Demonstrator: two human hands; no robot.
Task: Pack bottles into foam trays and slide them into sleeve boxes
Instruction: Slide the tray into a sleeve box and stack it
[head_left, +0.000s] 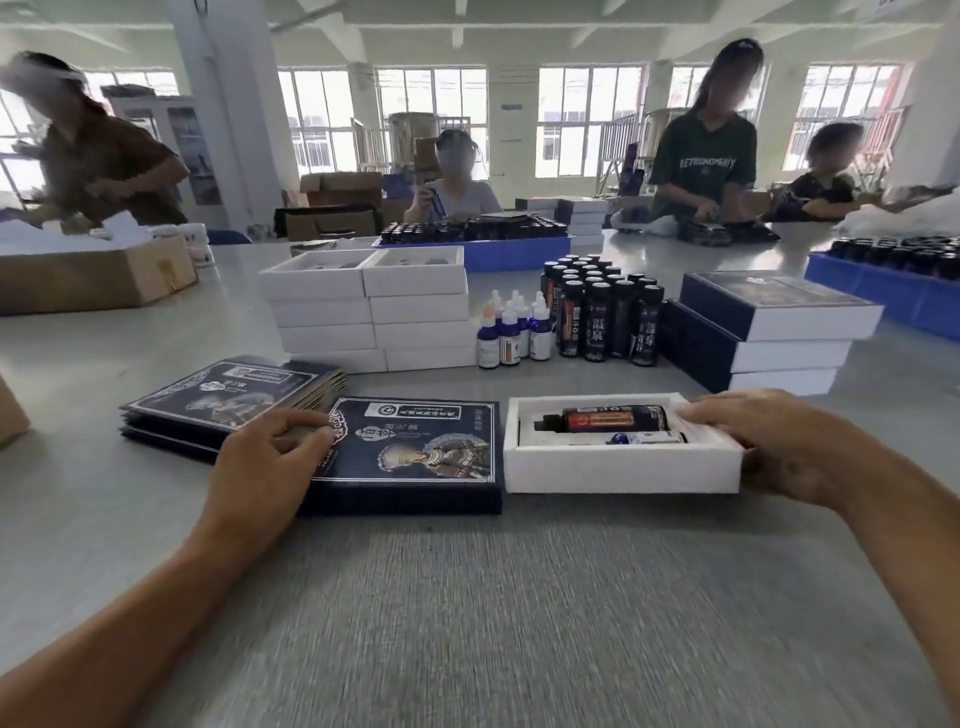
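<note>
Your tray (618, 470) sits on the desk (519, 623) just right of the sleeve (410, 457), the two nearly touching edge to edge, with a dark bottle (613, 418) and a smaller dropper bottle (647, 438) lying in its slots. Your right hand (769, 447) grips the tray's right end, fingers curled over the top rim; your left hand (275, 457) holds the sleeve's left end, fingertips pressing on its top face. The step now looks like the slide-in. Before you push, check that both bottles sit fully down in the foam; the dropper bottle is partly hidden by the rim, so I cannot be sure it is seated. Square the tray's left end to the sleeve's mouth, which I take to be the right side though the opening is not clearly shown. Keep your left hand near the edges rather than bearing on the middle, since pressure there could pinch the mouth shut. Push from the right end, level with the desk and steadily, and stop if a corner catches rather than forcing it.
</note>
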